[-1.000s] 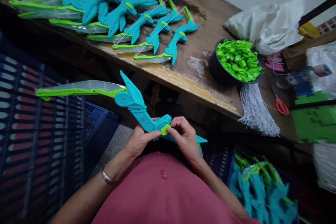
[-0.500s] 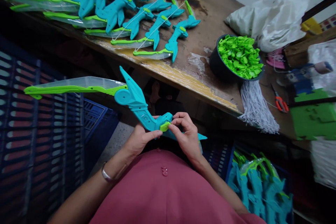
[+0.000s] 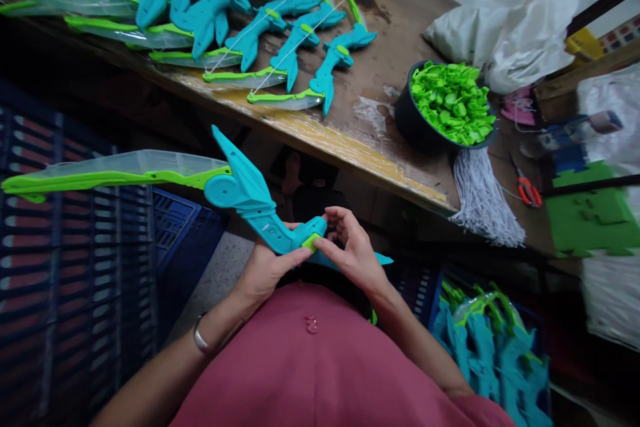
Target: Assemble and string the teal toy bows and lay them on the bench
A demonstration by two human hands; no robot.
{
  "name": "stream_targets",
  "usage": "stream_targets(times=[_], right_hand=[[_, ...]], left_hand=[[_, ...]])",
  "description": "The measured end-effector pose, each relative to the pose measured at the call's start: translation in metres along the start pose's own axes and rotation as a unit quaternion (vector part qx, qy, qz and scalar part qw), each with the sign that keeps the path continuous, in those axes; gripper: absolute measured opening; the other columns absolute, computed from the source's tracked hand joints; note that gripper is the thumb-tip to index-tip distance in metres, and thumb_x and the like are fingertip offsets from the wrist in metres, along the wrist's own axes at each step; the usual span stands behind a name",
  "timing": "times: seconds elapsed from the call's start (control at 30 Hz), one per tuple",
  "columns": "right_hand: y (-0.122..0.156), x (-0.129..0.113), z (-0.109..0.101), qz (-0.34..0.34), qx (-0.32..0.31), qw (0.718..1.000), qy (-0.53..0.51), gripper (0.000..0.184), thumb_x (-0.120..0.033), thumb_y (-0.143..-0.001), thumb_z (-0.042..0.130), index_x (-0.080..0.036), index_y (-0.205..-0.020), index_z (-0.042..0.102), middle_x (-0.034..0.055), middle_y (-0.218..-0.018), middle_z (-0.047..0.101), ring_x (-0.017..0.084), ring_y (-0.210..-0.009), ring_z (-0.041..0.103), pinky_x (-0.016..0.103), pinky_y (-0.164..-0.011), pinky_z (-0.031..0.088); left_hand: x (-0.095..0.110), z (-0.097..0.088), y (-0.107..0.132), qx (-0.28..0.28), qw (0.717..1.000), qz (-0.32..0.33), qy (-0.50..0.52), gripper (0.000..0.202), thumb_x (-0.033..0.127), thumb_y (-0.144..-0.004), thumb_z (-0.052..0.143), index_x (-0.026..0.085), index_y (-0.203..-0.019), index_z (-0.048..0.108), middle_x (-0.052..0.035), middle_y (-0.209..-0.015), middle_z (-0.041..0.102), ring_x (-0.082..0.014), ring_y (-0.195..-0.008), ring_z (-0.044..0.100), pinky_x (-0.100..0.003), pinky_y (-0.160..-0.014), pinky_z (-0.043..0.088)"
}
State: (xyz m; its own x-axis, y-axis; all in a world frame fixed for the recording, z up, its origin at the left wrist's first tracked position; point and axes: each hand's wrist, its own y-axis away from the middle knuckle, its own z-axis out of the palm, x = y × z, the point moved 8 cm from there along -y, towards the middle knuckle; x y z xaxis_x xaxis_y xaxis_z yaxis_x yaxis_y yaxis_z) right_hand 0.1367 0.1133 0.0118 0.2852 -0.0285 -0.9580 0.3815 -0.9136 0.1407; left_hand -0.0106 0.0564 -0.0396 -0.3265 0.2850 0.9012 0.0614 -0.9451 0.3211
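Observation:
A turquoise toy bow [image 3: 273,230] with a green and clear limb is held in front of my body, the limb stretching to the left. My left hand [image 3: 265,270] is closed around its grip, thumb along the near side. A small green plastic piece [image 3: 312,242] sits at the bow's middle. My right hand [image 3: 353,250] has its thumb on that piece, with the fingers curled beside the bow; their tips are partly hidden. The bow's other end is mostly hidden behind my right hand and body.
Several finished-looking toy bows [image 3: 280,27] lie on the wooden table [image 3: 400,170]. A dark bowl [image 3: 420,121] holds many green pieces. White strings [image 3: 485,200] hang over the edge near orange-handled scissors [image 3: 529,192]. Blue crates stand left [image 3: 75,267] and lower right, the latter holding bows [image 3: 493,347].
My right thumb has shifted from pinching the green piece's side to lying on it, and the fingers have loosened. The bow has moved slightly left in view.

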Motion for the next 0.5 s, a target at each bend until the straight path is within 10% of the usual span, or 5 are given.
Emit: stream_targets(times=[0.17,0.5], right_hand=[[-0.004,-0.002,0.005,-0.009,-0.077,0.996,0.046,0.039,-0.038,-0.088,0.069,-0.022,-0.121,0.057,0.0059,-0.11,0.062,0.018,-0.091,0.059,0.031,-0.078,0.05],[-0.01,0.01,0.006,-0.011,-0.041,0.999,0.033,0.03,-0.035,-0.083,0.073,-0.02,-0.107,0.061,0.0033,-0.097,0.062,0.016,-0.085,0.059,0.029,-0.075,0.052]], left_hand=[[-0.001,-0.002,0.005,0.011,0.999,0.017,-0.036,0.042,0.034,-0.077,0.085,0.022,-0.114,0.068,-0.0045,-0.107,0.075,-0.0221,-0.093,0.07,-0.034,-0.082,0.055],[0.001,-0.004,-0.007,0.017,0.998,0.043,-0.043,0.038,0.028,-0.071,0.087,0.018,-0.105,0.073,-0.0066,-0.1,0.077,-0.0242,-0.088,0.072,-0.034,-0.079,0.057]])
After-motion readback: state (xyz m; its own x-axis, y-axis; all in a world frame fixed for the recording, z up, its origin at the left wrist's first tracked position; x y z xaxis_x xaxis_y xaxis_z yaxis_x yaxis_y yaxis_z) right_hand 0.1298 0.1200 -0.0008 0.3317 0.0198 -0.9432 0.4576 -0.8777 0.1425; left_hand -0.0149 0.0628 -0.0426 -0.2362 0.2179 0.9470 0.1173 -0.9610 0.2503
